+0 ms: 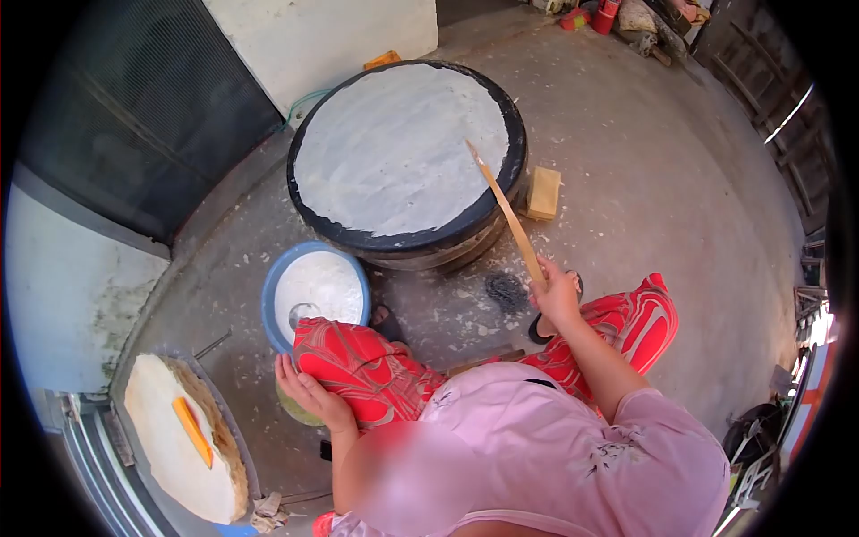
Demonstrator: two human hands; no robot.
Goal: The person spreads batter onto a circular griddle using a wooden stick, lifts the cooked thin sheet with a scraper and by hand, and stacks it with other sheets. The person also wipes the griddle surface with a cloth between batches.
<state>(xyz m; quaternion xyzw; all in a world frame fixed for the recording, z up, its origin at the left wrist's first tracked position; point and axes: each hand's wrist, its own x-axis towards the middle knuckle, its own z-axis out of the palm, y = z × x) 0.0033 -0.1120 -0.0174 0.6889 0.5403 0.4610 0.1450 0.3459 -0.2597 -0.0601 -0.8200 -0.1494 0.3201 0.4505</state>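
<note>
Sitting low on the near side of a round black-rimmed griddle (pixel 394 242), the person in a pink shirt (pixel 537 430) and red patterned trousers (pixel 358 371) has knees spread wide. The right hand (pixel 557 294) is closed around the near end of a long, flat wooden stick (pixel 512 215), which slants away to the far left. Its far tip lies over the right part of a thin white sheet (pixel 394 148) covering most of the griddle; from where I stand, I can't tell whether it touches. The left hand (pixel 315 396) is open, fingers extended beside the left knee, and I see nothing in its grasp.

Just near of the griddle, to the left, a blue basin (pixel 269 291) holds a white mixture (pixel 320 279), its near edge partly hidden by the left knee. At the near left is a thick, pale, flat stack (pixel 157 447), with a yellow strip (pixel 192 432) lying on top. A yellow block (pixel 543 192) sits on the concrete floor (pixel 644 197) right beside the griddle, and a dark, tangled clump (pixel 507 292) lies closer in, between the feet.
</note>
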